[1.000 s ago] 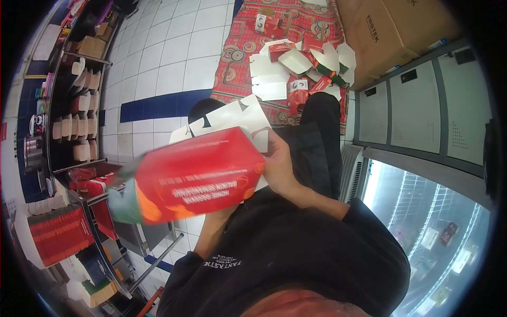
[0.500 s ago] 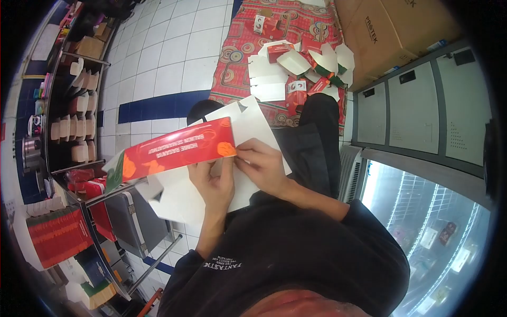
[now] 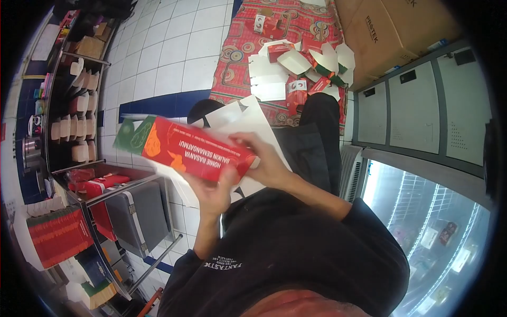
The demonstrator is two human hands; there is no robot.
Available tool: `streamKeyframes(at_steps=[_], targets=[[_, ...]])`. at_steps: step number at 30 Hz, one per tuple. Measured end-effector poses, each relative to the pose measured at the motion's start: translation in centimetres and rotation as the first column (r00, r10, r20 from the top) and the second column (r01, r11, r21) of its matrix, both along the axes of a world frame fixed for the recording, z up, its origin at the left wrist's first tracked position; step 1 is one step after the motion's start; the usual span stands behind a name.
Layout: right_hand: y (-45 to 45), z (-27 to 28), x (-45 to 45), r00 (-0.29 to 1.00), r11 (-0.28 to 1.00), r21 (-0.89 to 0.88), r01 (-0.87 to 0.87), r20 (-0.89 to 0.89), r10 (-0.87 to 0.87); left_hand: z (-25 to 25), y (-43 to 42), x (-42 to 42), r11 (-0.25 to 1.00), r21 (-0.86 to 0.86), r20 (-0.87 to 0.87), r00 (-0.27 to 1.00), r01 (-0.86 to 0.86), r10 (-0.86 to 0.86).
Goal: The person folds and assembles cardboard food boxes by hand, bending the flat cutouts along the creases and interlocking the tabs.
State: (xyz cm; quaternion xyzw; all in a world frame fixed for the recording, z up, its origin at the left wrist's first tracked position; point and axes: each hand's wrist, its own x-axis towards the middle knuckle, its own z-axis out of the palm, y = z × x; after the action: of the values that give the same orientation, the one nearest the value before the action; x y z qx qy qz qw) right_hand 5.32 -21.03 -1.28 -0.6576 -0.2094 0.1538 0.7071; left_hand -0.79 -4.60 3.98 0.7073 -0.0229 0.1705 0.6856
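Note:
A red carton with a green end and orange print point(image 3: 195, 150) is held tilted in front of my body, its printed side facing up. My left hand point(image 3: 211, 193) grips its lower edge, the thumb lying on the printed side. At the right end, my right hand point(image 3: 264, 164) holds the carton, its fingers slightly blurred. Beneath the carton, flat white card sheets point(image 3: 248, 124) with notched edges lie across my lap.
Ahead, a red patterned cloth point(image 3: 232, 58) bears folded cartons point(image 3: 293, 62) and white sheets. Shelves with stacked boxes point(image 3: 71, 128) stand at the left, beside a grey case point(image 3: 132, 222). At the right are grey lockers point(image 3: 412, 108), a lit glass-fronted cooler point(image 3: 428, 227) and cardboard boxes point(image 3: 380, 37).
The carton has turned in my hands and opened from a narrow, flatter shape into a boxier one. My left hand has moved onto its lower edge, and my right hand has shifted to its end.

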Motion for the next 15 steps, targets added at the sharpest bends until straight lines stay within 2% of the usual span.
streamKeyframes(at_steps=[1, 2, 3, 4, 5, 6, 7, 9, 10, 11, 12, 13, 14, 15], targets=[[0.0, -0.1, 0.5, 0.985, 0.988, 0.021, -0.153, 0.082, 0.151, 1.0, -0.5, 0.7, 0.992, -0.019, -0.076, 0.989, -0.127, 0.126], [-0.2, 0.2, 0.6, 0.984, 0.987, 0.021, -0.157, 0.084, 0.155, 1.5, -1.0, 1.3, 0.966, -0.029, -0.155, 0.956, -0.255, 0.248], [-0.7, 1.3, 0.8, 0.986, 0.981, 0.100, -0.164, 0.051, 0.160, 0.9, -1.1, 2.2, 0.956, 0.111, 0.002, 0.962, -0.272, 0.274], [-1.2, 2.1, 1.1, 0.986, 0.970, 0.178, -0.165, 0.022, 0.164, 0.7, 0.7, 2.2, 0.914, 0.388, -0.097, 0.981, -0.117, 0.167], [-1.7, 2.5, 1.4, 0.990, 0.957, 0.257, -0.135, -0.005, 0.141, 0.4, 1.3, 2.2, 0.846, 0.527, -0.019, 0.993, -0.087, 0.114], [-1.9, 2.5, 1.3, 0.990, 0.957, 0.256, -0.132, -0.006, 0.139, 0.9, 1.4, 2.4, 0.754, 0.654, 0.045, 0.998, -0.067, 0.050], [-2.0, 2.6, 0.8, 1.000, 0.975, 0.222, -0.002, -0.022, 0.007, -0.1, 2.0, 2.6, 0.713, 0.701, 0.017, 1.000, -0.017, 0.008], [-1.8, 2.6, 0.5, 0.991, 0.974, 0.186, 0.131, -0.033, -0.127, 0.2, 2.3, 2.3, 0.682, 0.731, -0.036, 0.999, 0.028, -0.003], [-1.4, 2.7, 0.8, 0.982, 0.971, 0.154, 0.181, 0.016, -0.186, 0.5, 2.5, 2.4, 0.649, 0.758, -0.081, 0.997, 0.069, -0.012], [-0.9, 2.8, 1.1, 0.968, 0.965, 0.125, 0.232, 0.066, -0.241, 1.3, 2.9, 2.6, 0.654, 0.741, -0.091, 0.988, 0.150, -0.124], [-0.6, 2.8, 1.4, 0.949, 0.955, 0.099, 0.280, 0.119, -0.291, 1.2, 2.7, 2.6, 0.652, 0.743, -0.088, 0.988, 0.148, -0.125], [-0.4, 3.1, 1.3, 0.952, 0.970, 0.103, 0.222, 0.194, -0.239, 1.0, 2.4, 2.1, 0.849, 0.519, -0.014, 0.994, 0.103, -0.112], [-0.3, 3.2, 0.8, 0.947, 0.982, 0.100, 0.161, 0.266, -0.183, 0.6, 2.1, 1.4, 0.968, 0.244, 0.050, 0.996, 0.060, -0.075], [0.2, 3.2, 0.3, 0.939, 0.994, 0.050, 0.099, 0.326, -0.110, 0.6, 1.6, 1.1, 0.983, 0.185, 0.037, 0.999, -0.011, 0.004]])
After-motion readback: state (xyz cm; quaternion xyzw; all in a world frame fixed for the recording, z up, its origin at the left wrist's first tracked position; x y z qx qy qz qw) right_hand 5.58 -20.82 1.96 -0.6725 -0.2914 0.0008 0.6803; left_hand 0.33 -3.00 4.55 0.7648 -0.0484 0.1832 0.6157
